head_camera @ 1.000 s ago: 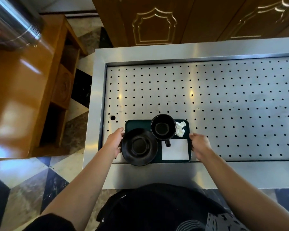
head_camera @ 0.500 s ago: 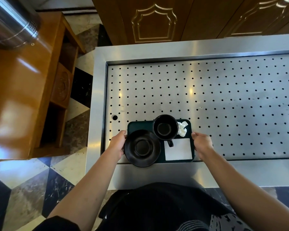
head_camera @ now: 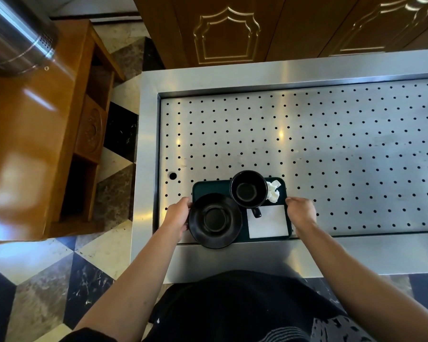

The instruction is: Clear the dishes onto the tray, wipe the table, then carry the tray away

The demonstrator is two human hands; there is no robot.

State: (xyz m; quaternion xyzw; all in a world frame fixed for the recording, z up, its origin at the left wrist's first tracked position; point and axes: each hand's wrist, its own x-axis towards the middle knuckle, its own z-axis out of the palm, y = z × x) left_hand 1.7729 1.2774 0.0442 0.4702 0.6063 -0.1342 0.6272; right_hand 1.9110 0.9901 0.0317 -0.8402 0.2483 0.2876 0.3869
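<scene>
At the far left stands a wooden cabinet (head_camera: 35, 134) with a glossy orange-brown top, and a shiny steel cylinder (head_camera: 15, 38) rests at its upper corner. Below the cabinet the floor (head_camera: 67, 265) shows dark and light marble tiles in a diamond pattern.

Next comes the steel counter (head_camera: 232, 257), whose sunken top is a perforated metal sheet full of small black holes. Behind it there are brown wooden doors (head_camera: 227, 30) with a carved golden outline.

The left hand (head_camera: 177, 218) grips the left edge of the dark green tray (head_camera: 208, 187). Its fingers are curled around the rim and go under the saucer, so I cannot see their tips. The tray sits at the near edge of the perforated area, close to the person's body.

On the tray, the black saucer (head_camera: 215, 220) lies at the near left corner and reaches a little over the tray's front edge. The black cup (head_camera: 248, 189) stands upright behind it, at the far side, with its handle pointing toward the person. A flat white napkin (head_camera: 268, 221) lies on the near right part, and a crumpled white tissue (head_camera: 273, 191) is just beside the cup at the far right corner.

The right hand (head_camera: 300, 213) holds the right edge of the tray, fingers curled together over the rim.
</scene>
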